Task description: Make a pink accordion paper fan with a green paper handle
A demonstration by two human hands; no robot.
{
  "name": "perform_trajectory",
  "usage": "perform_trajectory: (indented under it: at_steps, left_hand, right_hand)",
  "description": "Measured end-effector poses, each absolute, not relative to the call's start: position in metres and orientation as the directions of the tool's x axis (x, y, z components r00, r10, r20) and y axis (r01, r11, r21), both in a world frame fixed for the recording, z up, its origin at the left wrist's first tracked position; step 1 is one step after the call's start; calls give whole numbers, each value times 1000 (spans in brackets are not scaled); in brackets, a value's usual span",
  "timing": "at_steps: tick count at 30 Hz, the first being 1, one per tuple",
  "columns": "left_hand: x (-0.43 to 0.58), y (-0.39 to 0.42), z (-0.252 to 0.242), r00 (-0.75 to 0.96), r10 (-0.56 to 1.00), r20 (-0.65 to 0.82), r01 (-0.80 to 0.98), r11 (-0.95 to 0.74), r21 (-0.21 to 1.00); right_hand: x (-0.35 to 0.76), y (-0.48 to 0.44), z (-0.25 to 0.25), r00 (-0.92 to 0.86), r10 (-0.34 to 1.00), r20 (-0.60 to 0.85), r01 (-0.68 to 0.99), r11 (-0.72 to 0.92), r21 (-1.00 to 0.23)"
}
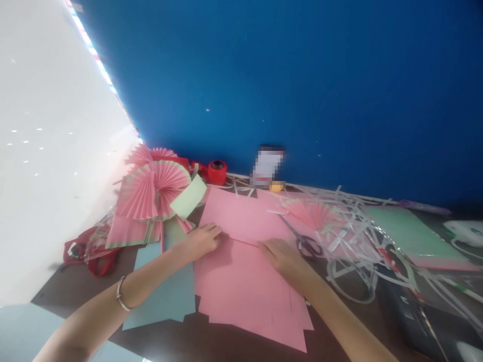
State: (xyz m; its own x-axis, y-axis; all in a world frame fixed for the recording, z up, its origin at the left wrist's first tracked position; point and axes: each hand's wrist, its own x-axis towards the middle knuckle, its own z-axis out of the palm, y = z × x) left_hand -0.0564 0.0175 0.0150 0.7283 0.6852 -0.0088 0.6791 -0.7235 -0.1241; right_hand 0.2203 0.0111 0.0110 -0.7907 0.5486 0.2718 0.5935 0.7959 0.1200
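Note:
Both my hands press on a large pink paper sheet (245,281) lying on the dark table. My left hand (202,240) rests on the sheet's left part with fingertips at a fold line running across it. My right hand (281,255) lies flat on the same fold a little to the right. A bangle (121,296) circles my left wrist. More pink sheets lie stacked under the top one. Black-handled scissors (305,242) lie just right of my right hand.
Pleated pink paper fans (153,188) pile up at the left, a pale green sheet (162,296) lies under my left arm, a red tape roll (217,172) stands by the blue wall, white paper strips (354,231) tangle at the right, beside a green sheet (411,231).

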Motion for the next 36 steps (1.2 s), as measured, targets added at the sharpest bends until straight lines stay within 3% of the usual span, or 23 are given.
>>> perform_trajectory:
  at_steps: [11,20,24,29,32,36]
  left_hand:
    - [-50,11,11,688,725,-35,720,-687,-100]
    - [-40,-2,29,662,741,-117,715,-670,-200]
    - [-32,2,41,583,798,-152,802,-595,-46]
    - [-21,22,34,477,875,-83,874,-463,144]
    - [-21,32,28,469,883,-15,831,-436,347]
    - [-26,38,25,488,873,-24,733,-395,554]
  right_hand:
    - [236,7,-8,-788,528,317,599,777,193]
    - [243,-9,-15,-727,575,375,663,730,168]
    - [245,-10,-8,-611,684,399,712,695,-102]
    - [239,-1,-1,-323,888,327,758,450,-473]
    - [238,5,-3,-240,942,234,771,331,-544]
    - [240,9,-6,-249,952,179,797,306,-521]
